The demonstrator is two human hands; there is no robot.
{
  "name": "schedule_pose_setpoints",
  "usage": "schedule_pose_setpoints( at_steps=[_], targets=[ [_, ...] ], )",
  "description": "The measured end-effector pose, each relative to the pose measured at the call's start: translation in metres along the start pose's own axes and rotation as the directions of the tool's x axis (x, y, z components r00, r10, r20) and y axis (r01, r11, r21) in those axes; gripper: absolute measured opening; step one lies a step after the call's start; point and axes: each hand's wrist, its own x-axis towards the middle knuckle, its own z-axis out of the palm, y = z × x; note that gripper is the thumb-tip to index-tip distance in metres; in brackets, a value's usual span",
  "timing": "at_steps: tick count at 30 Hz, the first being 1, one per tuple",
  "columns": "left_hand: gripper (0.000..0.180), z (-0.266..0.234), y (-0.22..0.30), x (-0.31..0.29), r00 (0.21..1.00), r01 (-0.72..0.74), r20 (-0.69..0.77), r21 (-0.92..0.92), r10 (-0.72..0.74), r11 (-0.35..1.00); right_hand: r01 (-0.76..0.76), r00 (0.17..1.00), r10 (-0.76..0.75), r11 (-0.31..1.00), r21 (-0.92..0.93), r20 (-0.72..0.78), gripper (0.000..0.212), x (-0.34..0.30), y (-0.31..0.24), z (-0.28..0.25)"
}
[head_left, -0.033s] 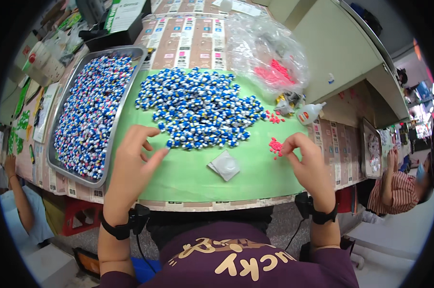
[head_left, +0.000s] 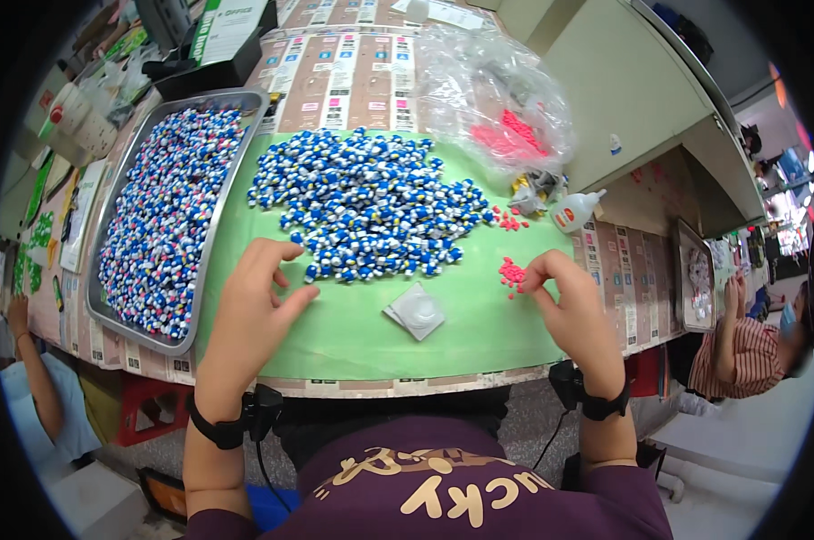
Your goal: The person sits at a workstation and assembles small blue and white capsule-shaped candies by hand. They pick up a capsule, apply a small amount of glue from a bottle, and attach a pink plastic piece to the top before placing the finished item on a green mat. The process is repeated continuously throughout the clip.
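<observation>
A broad heap of small blue-and-white pieces (head_left: 362, 202), some with yellow spots, covers the middle of a green mat (head_left: 353, 342). At its near left edge is my left hand (head_left: 261, 301), its thumb and forefinger apart with nothing between them. My right hand (head_left: 564, 301) is over the mat's right side, thumb and forefinger pinched together beside a small cluster of pink bits (head_left: 512, 273). Whatever lies between those fingertips is too small to make out. Between my hands lies a small pale square pad (head_left: 416, 311) with a shiny round patch on top.
A metal tray (head_left: 211, 236) full of similar pieces stands at left. More pink bits (head_left: 509, 219), a white squeeze bottle (head_left: 576, 211) and a clear plastic bag (head_left: 488, 76) with pink contents are at far right. A cabinet (head_left: 618, 99) borders the mat; co-workers sit on both sides.
The whole view has shifted slightly, so the mat and heap appear a little further left. Both hands keep nearly the same pose.
</observation>
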Motion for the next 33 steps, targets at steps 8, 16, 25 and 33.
schedule_pose_setpoints(
  at_steps=[8, 16, 25, 33],
  targets=[
    [0.029, 0.01, -0.006, 0.007, 0.984, 0.128, 0.132, -0.06, -0.119, 0.99, 0.053, 0.997, -0.053, 0.999, 0.0, 0.061, 0.012, -0.004, 0.008, 0.012],
    [0.026, -0.009, 0.007, -0.009, 0.98, 0.198, 0.07, -0.351, -0.186, 0.915, 0.106, 0.987, -0.084, 0.982, -0.155, 0.138, 0.011, -0.001, 0.005, 0.016],
    [0.018, -0.019, 0.011, -0.025, 0.97, 0.239, 0.192, -0.877, -0.152, 0.416, 0.252, 0.958, -0.202, 0.932, -0.26, 0.206, 0.013, 0.006, -0.006, 0.008],
    [0.018, 0.02, 0.062, -0.017, 0.964, 0.221, 0.263, -0.87, 0.035, 0.44, 0.193, 0.969, -0.245, 0.76, 0.621, 0.0, 0.025, 0.011, -0.093, 0.026]
  ],
)
